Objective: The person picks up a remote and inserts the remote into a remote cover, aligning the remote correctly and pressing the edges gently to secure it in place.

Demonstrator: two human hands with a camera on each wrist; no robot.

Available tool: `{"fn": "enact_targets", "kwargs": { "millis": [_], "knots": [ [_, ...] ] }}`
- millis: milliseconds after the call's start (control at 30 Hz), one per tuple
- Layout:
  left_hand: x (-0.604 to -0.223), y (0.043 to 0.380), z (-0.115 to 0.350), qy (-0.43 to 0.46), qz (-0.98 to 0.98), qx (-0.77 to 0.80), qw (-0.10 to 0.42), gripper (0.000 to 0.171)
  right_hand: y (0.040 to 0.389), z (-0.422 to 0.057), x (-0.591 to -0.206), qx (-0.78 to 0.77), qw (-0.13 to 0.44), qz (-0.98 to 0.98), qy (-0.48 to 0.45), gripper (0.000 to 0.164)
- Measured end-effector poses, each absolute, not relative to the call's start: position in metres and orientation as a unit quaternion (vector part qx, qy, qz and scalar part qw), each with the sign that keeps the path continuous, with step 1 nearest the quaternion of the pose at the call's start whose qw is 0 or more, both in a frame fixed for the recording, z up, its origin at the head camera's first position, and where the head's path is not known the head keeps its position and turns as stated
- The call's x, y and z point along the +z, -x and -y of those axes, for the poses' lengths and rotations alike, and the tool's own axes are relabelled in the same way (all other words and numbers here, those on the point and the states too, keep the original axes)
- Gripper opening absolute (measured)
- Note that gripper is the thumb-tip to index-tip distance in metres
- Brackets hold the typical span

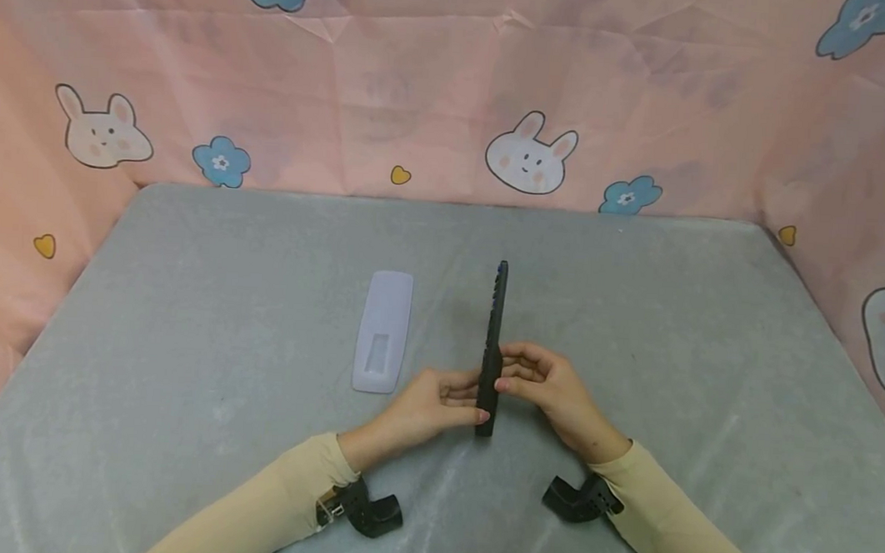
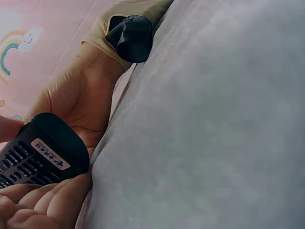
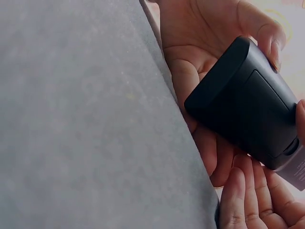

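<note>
A black remote control [image 1: 493, 346] stands edge-on between both hands in the head view. My left hand [image 1: 431, 405] grips its near end, with the thumb on the near edge and fingers along the button face. The right hand [image 1: 549, 391] holds it from the other side, thumb and fingertips at the back. The left wrist view shows rows of buttons and a pale label [image 2: 50, 153] at the remote's end. In the right wrist view, its back carries a battery cover [image 3: 267, 109] and a light sticker [image 3: 294, 169].
Left of the hands, a pale lilac, flat oblong piece [image 1: 385, 328] with a small rectangular window or recess lies on the grey cloth-covered table [image 1: 184, 338]. A pink printed curtain [image 1: 422, 83] hangs behind and at both sides. Black cameras [image 1: 373, 513] sit on both wrists.
</note>
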State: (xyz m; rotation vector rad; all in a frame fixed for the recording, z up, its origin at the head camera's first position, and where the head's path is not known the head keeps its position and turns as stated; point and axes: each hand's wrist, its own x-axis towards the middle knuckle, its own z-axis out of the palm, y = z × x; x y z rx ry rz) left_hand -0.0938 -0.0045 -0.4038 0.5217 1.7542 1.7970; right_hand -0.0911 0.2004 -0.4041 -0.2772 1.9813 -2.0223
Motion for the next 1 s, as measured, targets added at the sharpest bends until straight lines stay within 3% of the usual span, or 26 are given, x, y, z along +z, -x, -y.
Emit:
{"fn": "enact_targets", "kwargs": {
  "millis": [267,600,867,1000],
  "knots": [
    [-0.4046,0.0944,0.0037,-0.211,-0.656,0.661,0.299,0.054,0.0913,-0.2017,-0.405,-0.715,0.155,-0.675,0.095,0.046],
    [-0.4032,0.0942,0.0037,-0.22,-0.631,0.681,0.302,0.05,0.0925,-0.2025,-0.4057,-0.743,0.143,-0.642,0.123,0.028],
    [-0.405,0.0933,0.0035,-0.206,-0.636,0.686,0.286,0.03,0.0922,-0.2009,-0.4047,-0.757,0.127,-0.633,0.107,0.024],
    [-0.4044,0.0932,0.0039,-0.209,-0.632,0.689,0.287,0.03,0.0924,-0.2003,-0.4047,-0.756,0.124,-0.636,0.098,0.024]
  ]
}}
